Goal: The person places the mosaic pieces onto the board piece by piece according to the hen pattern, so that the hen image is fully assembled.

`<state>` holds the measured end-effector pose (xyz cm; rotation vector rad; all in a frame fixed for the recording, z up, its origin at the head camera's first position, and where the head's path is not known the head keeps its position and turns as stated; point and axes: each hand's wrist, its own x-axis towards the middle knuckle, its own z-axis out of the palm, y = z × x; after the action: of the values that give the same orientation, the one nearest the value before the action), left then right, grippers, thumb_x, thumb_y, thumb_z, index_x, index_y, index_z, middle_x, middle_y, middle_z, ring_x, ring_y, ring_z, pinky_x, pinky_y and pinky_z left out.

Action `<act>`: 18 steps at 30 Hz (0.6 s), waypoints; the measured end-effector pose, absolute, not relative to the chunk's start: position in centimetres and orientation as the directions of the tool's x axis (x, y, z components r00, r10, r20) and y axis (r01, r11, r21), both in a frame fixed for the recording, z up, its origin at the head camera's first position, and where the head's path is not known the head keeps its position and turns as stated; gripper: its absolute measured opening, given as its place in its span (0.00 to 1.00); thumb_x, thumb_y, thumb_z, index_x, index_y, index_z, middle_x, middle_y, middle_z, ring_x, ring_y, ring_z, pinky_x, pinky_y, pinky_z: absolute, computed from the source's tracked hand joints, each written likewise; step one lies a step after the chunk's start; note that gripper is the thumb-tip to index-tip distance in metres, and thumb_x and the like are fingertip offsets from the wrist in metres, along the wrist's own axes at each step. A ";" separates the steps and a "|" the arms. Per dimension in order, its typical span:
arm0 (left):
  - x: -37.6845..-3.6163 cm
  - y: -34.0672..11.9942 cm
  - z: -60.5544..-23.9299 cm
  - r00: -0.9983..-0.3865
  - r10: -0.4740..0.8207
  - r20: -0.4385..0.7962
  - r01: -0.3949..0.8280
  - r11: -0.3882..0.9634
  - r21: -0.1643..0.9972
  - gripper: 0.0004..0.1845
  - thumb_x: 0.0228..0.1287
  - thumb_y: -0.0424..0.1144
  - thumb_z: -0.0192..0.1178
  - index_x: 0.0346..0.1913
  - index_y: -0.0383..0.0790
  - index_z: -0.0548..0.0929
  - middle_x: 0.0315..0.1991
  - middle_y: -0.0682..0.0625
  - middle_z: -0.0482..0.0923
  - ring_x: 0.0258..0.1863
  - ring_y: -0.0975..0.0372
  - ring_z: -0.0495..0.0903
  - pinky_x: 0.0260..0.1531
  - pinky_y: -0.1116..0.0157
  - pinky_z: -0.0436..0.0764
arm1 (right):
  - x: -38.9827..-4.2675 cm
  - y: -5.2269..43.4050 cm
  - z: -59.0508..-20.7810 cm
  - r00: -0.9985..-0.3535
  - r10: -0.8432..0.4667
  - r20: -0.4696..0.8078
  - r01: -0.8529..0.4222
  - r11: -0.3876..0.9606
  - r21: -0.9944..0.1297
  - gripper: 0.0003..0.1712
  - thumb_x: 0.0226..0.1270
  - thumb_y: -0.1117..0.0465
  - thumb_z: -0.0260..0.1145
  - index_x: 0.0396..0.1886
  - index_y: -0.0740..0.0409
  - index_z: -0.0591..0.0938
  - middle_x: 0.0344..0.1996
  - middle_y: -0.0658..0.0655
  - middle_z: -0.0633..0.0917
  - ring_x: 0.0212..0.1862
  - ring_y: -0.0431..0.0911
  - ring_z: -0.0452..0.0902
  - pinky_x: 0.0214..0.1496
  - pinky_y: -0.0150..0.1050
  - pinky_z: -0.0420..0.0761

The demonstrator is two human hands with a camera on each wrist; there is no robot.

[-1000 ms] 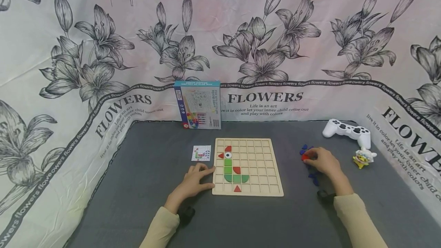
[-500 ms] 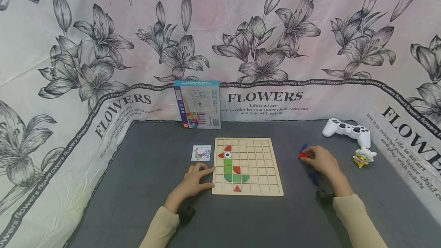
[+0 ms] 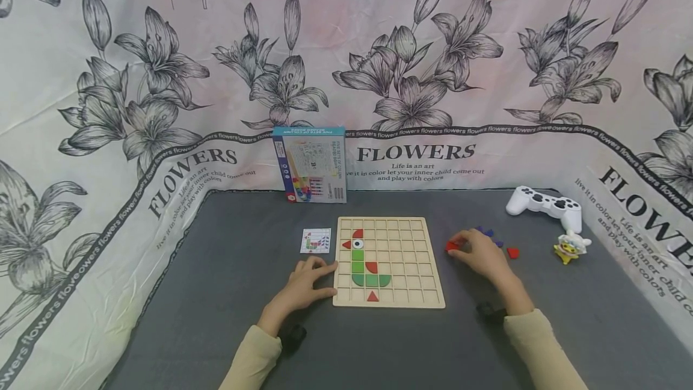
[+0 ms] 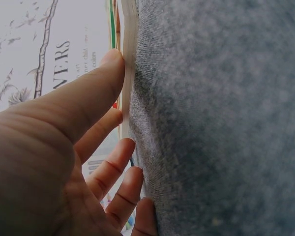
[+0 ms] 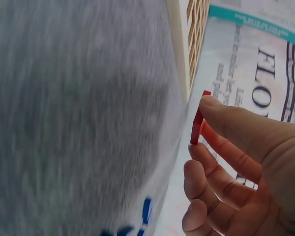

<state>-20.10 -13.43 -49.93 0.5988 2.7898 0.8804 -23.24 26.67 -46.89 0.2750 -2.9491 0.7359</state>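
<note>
Red tile sits pinched in my right hand, just off the right edge of the wooden grid board, its flat face upright. My left hand lies relaxed, fingertips touching the board's left edge, so the right is nearer.

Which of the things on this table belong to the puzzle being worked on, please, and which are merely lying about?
In use: wooden grid board, red piece pinched by the right hand, left hand steadying the board, pattern card, loose pieces.

Lying about: white game controller, duck toy, game box.
</note>
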 end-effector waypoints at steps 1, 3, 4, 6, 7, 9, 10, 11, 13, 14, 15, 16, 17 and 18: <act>-20.1 -13.4 -49.9 -0.908 0.418 -0.027 0.327 0.747 0.578 0.32 0.56 0.50 0.64 0.64 0.46 0.70 0.49 0.50 0.65 0.45 0.56 0.59 0.45 0.52 0.61 | -23.2 26.3 -47.0 -0.978 -0.159 0.131 -0.203 0.864 -0.460 0.15 0.55 0.57 0.70 0.40 0.60 0.83 0.34 0.57 0.80 0.36 0.49 0.76 0.35 0.46 0.73; -20.1 -13.4 -49.9 -0.908 0.418 -0.027 0.327 0.748 0.578 0.33 0.56 0.50 0.64 0.64 0.46 0.71 0.49 0.50 0.65 0.45 0.56 0.59 0.45 0.52 0.61 | -23.1 25.5 -47.1 -0.977 -0.169 0.127 -0.209 0.861 -0.464 0.15 0.55 0.57 0.70 0.40 0.59 0.83 0.35 0.56 0.80 0.35 0.48 0.76 0.33 0.44 0.72; -20.1 -13.4 -49.9 -0.908 0.418 -0.027 0.327 0.747 0.579 0.33 0.56 0.50 0.64 0.64 0.46 0.71 0.49 0.50 0.65 0.45 0.56 0.59 0.45 0.52 0.61 | -23.0 25.1 -47.1 -0.977 -0.174 0.121 -0.211 0.860 -0.465 0.15 0.56 0.56 0.70 0.41 0.59 0.83 0.35 0.56 0.80 0.35 0.47 0.75 0.32 0.43 0.72; -20.1 -13.4 -49.9 -0.907 0.419 -0.024 0.329 0.746 0.579 0.32 0.56 0.49 0.64 0.64 0.46 0.71 0.49 0.50 0.65 0.45 0.56 0.59 0.45 0.52 0.62 | -22.9 24.2 -47.1 -0.977 -0.180 0.110 -0.211 0.856 -0.472 0.16 0.55 0.55 0.70 0.41 0.58 0.83 0.36 0.55 0.79 0.33 0.46 0.74 0.30 0.42 0.71; -20.1 -13.4 -49.9 -0.907 0.420 -0.022 0.332 0.746 0.578 0.32 0.56 0.49 0.64 0.64 0.45 0.71 0.49 0.50 0.65 0.45 0.56 0.59 0.45 0.52 0.62 | -22.8 23.7 -47.1 -0.976 -0.188 0.107 -0.216 0.852 -0.477 0.16 0.55 0.55 0.70 0.41 0.58 0.83 0.36 0.55 0.79 0.33 0.45 0.74 0.29 0.41 0.71; -20.1 -13.4 -49.9 -0.907 0.422 -0.019 0.334 0.745 0.577 0.32 0.56 0.49 0.64 0.64 0.46 0.71 0.49 0.49 0.65 0.45 0.56 0.59 0.45 0.51 0.62 | -22.6 22.8 -47.1 -0.973 -0.201 0.112 -0.230 0.846 -0.481 0.16 0.55 0.54 0.70 0.41 0.58 0.83 0.36 0.55 0.79 0.32 0.45 0.75 0.29 0.40 0.71; -20.1 -13.4 -49.9 -0.906 0.423 -0.018 0.337 0.745 0.576 0.32 0.56 0.49 0.64 0.64 0.46 0.71 0.49 0.49 0.65 0.45 0.56 0.59 0.45 0.51 0.62 | -22.5 22.4 -47.0 -0.971 -0.207 0.116 -0.238 0.844 -0.480 0.16 0.54 0.54 0.71 0.41 0.57 0.83 0.36 0.55 0.79 0.32 0.45 0.75 0.29 0.40 0.71; -20.1 -13.4 -49.9 -0.906 0.424 -0.018 0.337 0.745 0.576 0.32 0.56 0.49 0.64 0.64 0.46 0.71 0.49 0.49 0.65 0.45 0.56 0.59 0.45 0.51 0.62 | -22.4 22.0 -47.0 -0.968 -0.218 0.121 -0.249 0.840 -0.482 0.16 0.54 0.55 0.71 0.40 0.58 0.83 0.35 0.55 0.79 0.32 0.45 0.74 0.28 0.39 0.71; -20.1 -13.4 -49.9 -0.906 0.423 -0.018 0.336 0.744 0.578 0.32 0.56 0.49 0.64 0.64 0.46 0.71 0.49 0.49 0.65 0.45 0.56 0.59 0.45 0.51 0.62 | -22.3 21.1 -47.0 -0.964 -0.233 0.125 -0.265 0.835 -0.483 0.14 0.54 0.56 0.71 0.39 0.57 0.83 0.34 0.55 0.79 0.30 0.44 0.73 0.27 0.39 0.70; -20.1 -13.4 -49.9 -0.906 0.423 -0.018 0.336 0.743 0.578 0.32 0.56 0.49 0.64 0.64 0.46 0.71 0.49 0.49 0.65 0.45 0.56 0.59 0.45 0.51 0.62 | -22.2 20.7 -47.0 -0.963 -0.238 0.126 -0.269 0.833 -0.484 0.13 0.54 0.56 0.71 0.38 0.57 0.83 0.34 0.55 0.79 0.29 0.43 0.72 0.26 0.38 0.69; -20.1 -13.4 -49.9 -0.906 0.423 -0.019 0.336 0.744 0.578 0.32 0.56 0.49 0.64 0.64 0.46 0.70 0.49 0.49 0.65 0.45 0.56 0.59 0.45 0.51 0.61 | -22.2 20.3 -47.0 -0.962 -0.243 0.121 -0.271 0.830 -0.487 0.13 0.54 0.57 0.71 0.38 0.56 0.83 0.34 0.55 0.79 0.28 0.43 0.71 0.25 0.38 0.68; -20.1 -13.4 -49.9 -0.906 0.424 -0.018 0.336 0.743 0.579 0.32 0.56 0.49 0.64 0.64 0.46 0.70 0.49 0.49 0.65 0.45 0.56 0.59 0.45 0.51 0.61 | -22.1 19.9 -47.0 -0.962 -0.247 0.117 -0.273 0.827 -0.492 0.12 0.54 0.57 0.71 0.37 0.56 0.83 0.34 0.55 0.79 0.27 0.42 0.69 0.25 0.38 0.68; -20.1 -13.4 -49.9 -0.906 0.423 -0.019 0.334 0.743 0.580 0.32 0.56 0.49 0.64 0.64 0.46 0.70 0.49 0.49 0.65 0.45 0.56 0.59 0.45 0.51 0.61 | -22.1 19.6 -47.0 -0.960 -0.256 0.115 -0.279 0.823 -0.496 0.12 0.54 0.57 0.71 0.37 0.55 0.83 0.34 0.55 0.79 0.26 0.42 0.69 0.25 0.37 0.68; -20.1 -13.5 -49.9 -0.906 0.423 -0.020 0.334 0.742 0.581 0.32 0.56 0.49 0.64 0.64 0.46 0.71 0.49 0.49 0.65 0.45 0.56 0.59 0.45 0.51 0.61 | -22.0 19.2 -47.0 -0.960 -0.258 0.109 -0.278 0.821 -0.498 0.12 0.53 0.57 0.71 0.37 0.55 0.83 0.34 0.54 0.79 0.26 0.41 0.68 0.25 0.37 0.68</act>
<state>-20.07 -13.45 -49.87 0.6101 2.7906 0.8871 -22.03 19.18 -46.96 0.4362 -2.9634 0.8196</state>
